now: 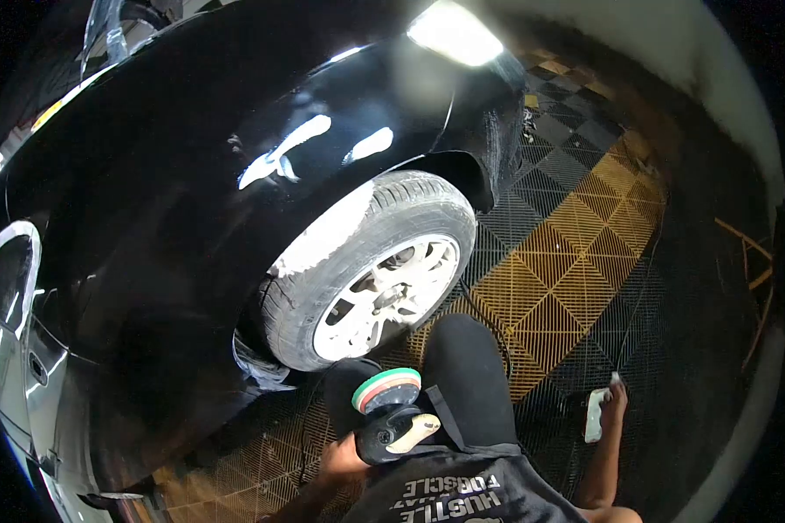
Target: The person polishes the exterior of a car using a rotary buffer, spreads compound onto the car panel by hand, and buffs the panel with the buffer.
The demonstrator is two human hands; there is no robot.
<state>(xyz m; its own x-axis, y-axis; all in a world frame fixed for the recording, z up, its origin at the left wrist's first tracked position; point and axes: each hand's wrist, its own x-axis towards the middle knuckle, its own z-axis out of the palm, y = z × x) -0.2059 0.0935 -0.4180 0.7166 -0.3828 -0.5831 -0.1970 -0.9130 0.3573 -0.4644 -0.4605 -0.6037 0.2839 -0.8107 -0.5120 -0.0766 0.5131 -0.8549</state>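
My left hand is closed around the body of a car polisher, held close to my lap. The polisher has a black and cream housing, and its round pad with green, white and reddish layers faces the car wheel. Off to the right, low over the floor, my right hand is closed on a white bottle; the fingers are small and partly hidden there. In front of my knees is the wheel, with white spokes and a dusty tyre.
A glossy black car body fills the left and top, with bright light reflections. Gridded floor tiles in black, grey and yellow lie to the right. A dark cord runs over the floor beside my knee. My bent legs sit close to the wheel.
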